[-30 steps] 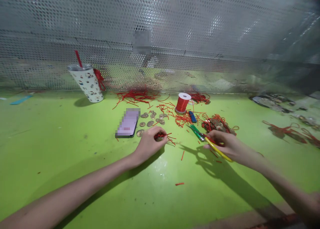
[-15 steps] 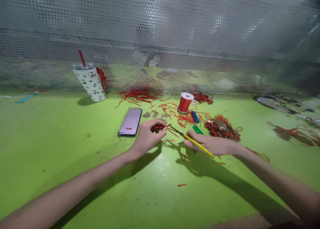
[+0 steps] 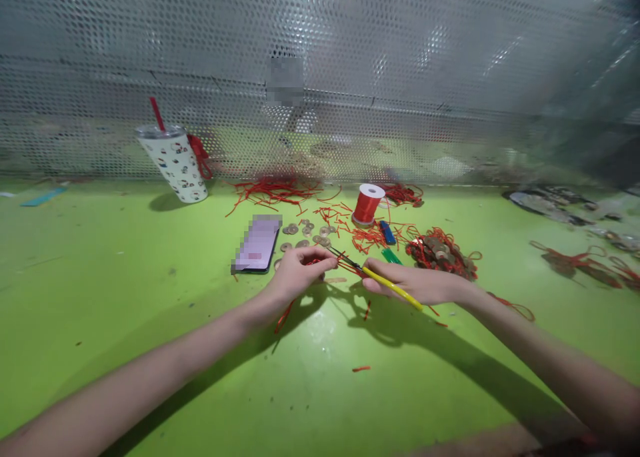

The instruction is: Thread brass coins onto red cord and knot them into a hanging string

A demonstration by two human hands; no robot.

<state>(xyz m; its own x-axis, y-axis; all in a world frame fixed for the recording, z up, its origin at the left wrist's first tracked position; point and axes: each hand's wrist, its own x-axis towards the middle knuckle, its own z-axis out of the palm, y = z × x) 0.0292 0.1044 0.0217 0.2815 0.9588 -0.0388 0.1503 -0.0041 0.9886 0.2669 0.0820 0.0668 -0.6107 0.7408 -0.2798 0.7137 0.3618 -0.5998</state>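
Observation:
My left hand [image 3: 299, 274] pinches a bundle of red cord with a coin in it, and a red cord end hangs down below the wrist. My right hand [image 3: 413, 282] grips yellow-handled scissors [image 3: 384, 282], whose dark blades reach the red cord at my left fingertips. Loose brass coins [image 3: 306, 234] lie just beyond the left hand. A pile of coins tied with red cord [image 3: 441, 249] lies just behind the right hand.
On the green table [image 3: 125, 277] stand a red cord spool [image 3: 367, 204], a phone [image 3: 257, 243], a lidded cup with a red straw [image 3: 174, 161], a blue lighter [image 3: 387, 232] and red cord scraps [image 3: 273, 190]. A perforated metal screen [image 3: 320, 77] closes the back. More tied pieces [image 3: 575, 260] lie at right.
My right hand has moved left with the scissors until the blades met the cord in my left hand. My left hand lifted slightly, and a cord end now dangles under it.

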